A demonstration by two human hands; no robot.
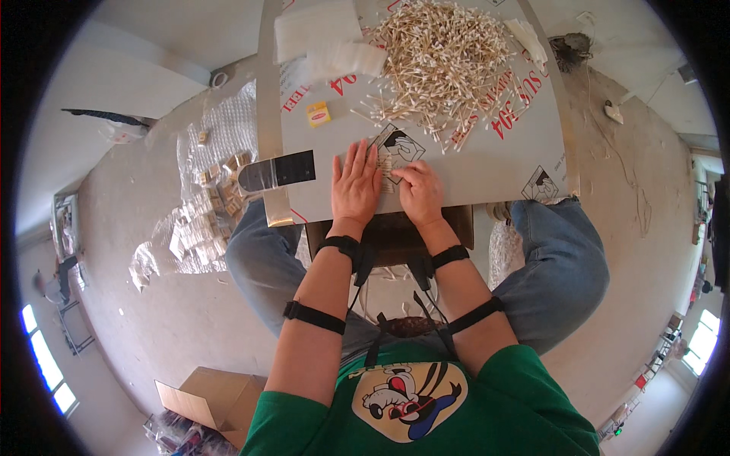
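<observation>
A small row of cotton swabs (386, 173) lies on the metal-sheet tabletop (487, 178) between my two hands. My left hand (356, 182) rests flat on the sheet, fingers stretched out, its edge along the left side of the row. From the right, my right hand (420, 188) meets the row with curled fingers, thumb and forefinger pinched at the swabs. Whatever sits in that pinch is too small to make out. Beyond the hands spreads a big heap of loose cotton swabs (445, 64). A small yellow box (318, 114) with a red mark stands left of it.
Clear plastic bags (323, 38) lie at the table's far left. A black strip (285, 169) crosses its left edge. On the floor to the left, many small packs (205, 216) lie on bubble wrap (220, 125). An opened cardboard box (217, 399) stands behind at left.
</observation>
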